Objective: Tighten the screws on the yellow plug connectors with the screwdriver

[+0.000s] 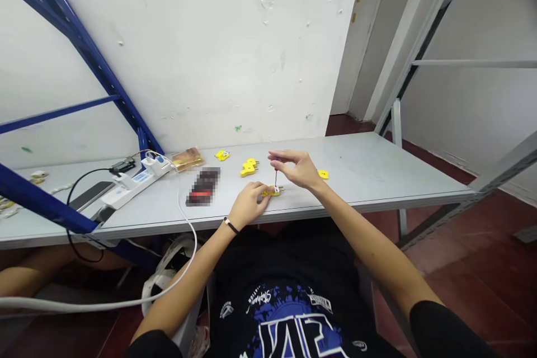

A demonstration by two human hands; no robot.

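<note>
My left hand (248, 203) rests on the grey table (377, 173) with its fingers closed on a small yellow connector (273, 191) near the front edge. My right hand (296, 168) hovers just above it, fingers pinched round the handle of a thin screwdriver (276, 174) that stands upright with its tip on the connector. More yellow connectors lie close by: a pair (249, 168) behind my left hand, one (222, 155) farther back, one (323, 174) beside my right wrist.
A white power strip (133, 182) with plugs and cables lies at the left, next to a phone (90, 194). A dark blurred box (203, 185) and a tan packet (187, 158) sit behind. Blue rack beams (37, 201) cross the left; a grey frame (499, 170) stands right.
</note>
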